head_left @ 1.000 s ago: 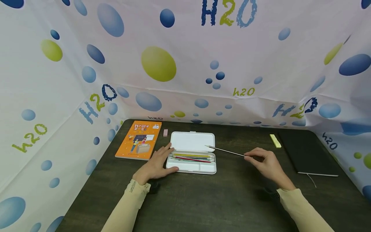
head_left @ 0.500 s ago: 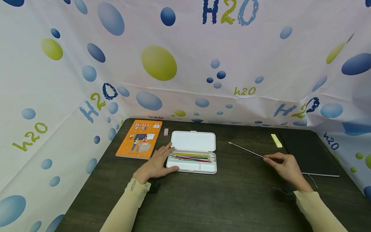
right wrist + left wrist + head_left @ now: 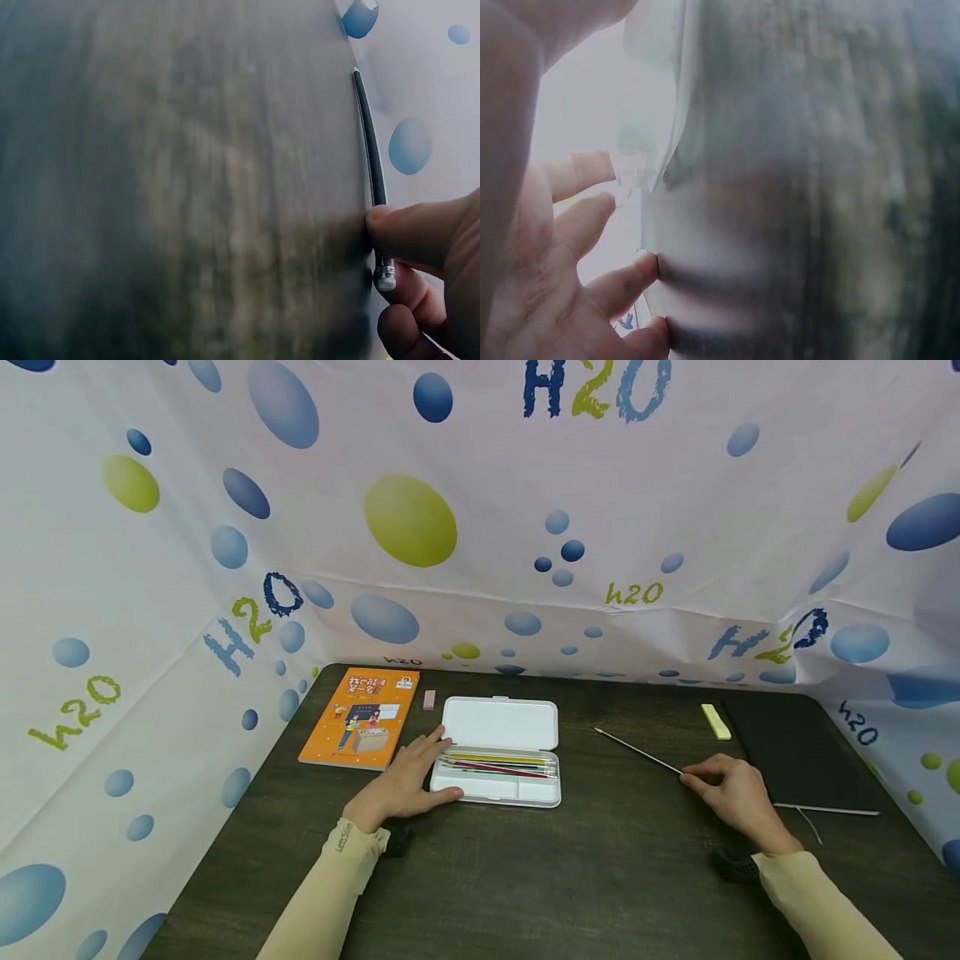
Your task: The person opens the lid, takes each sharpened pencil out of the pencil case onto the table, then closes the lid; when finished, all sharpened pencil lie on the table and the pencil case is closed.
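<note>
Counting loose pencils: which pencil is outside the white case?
The thin dark pencil pinched by the right hand; the coloured pencils lie inside the open white plastic case.

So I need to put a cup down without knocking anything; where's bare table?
Bare table runs along the near edge and between the pencil case and the pencil. It is crowded by the orange book and the black notebook.

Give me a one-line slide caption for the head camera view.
Left hand steadies an open white pencil case while the right hand pinches a thin dark pencil on the dark table.
</note>
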The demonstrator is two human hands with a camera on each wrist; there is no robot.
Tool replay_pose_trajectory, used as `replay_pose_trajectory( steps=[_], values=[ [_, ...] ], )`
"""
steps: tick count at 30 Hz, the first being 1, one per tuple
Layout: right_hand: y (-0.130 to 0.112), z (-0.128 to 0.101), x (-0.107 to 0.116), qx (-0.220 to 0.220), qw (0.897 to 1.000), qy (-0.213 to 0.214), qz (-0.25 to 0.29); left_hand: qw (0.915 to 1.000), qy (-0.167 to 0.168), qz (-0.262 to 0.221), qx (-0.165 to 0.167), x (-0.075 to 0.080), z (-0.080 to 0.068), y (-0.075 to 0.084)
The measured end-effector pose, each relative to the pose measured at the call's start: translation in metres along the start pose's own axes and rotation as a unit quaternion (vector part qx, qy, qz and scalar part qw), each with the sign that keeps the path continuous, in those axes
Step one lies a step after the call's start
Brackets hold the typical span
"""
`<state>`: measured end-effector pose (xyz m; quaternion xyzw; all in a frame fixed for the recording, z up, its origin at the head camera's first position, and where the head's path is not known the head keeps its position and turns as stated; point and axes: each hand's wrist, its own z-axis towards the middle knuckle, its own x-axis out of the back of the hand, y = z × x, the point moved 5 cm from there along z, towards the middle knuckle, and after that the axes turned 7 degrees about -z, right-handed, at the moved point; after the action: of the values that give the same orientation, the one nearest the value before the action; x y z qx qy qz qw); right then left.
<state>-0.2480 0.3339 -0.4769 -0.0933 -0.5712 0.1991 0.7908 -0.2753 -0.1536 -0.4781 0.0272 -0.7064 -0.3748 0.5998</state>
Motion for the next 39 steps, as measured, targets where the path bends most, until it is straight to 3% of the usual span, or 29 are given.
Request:
replay_pose_trajectory(
  steps=[18,25,31,39],
  values=[
    [0.001,0.000,0.002,-0.015,0.999,-0.045,-0.001,1.0000,-0.003,-0.003,-0.002,0.000,0.000,0.002],
    [-0.005,0.005,0.004,-0.010,1.000,-0.025,-0.001,1.0000,-0.004,-0.006,0.000,0.000,0.001,0.002],
    [-0.028,0.016,0.001,0.022,1.000,0.008,0.005,1.0000,-0.004,-0.004,0.003,0.001,0.002,0.001],
    [-0.083,0.032,-0.023,0.067,0.997,-0.025,0.034,1.0000,0.000,-0.005,0.005,0.002,0.000,0.001]
  ],
)
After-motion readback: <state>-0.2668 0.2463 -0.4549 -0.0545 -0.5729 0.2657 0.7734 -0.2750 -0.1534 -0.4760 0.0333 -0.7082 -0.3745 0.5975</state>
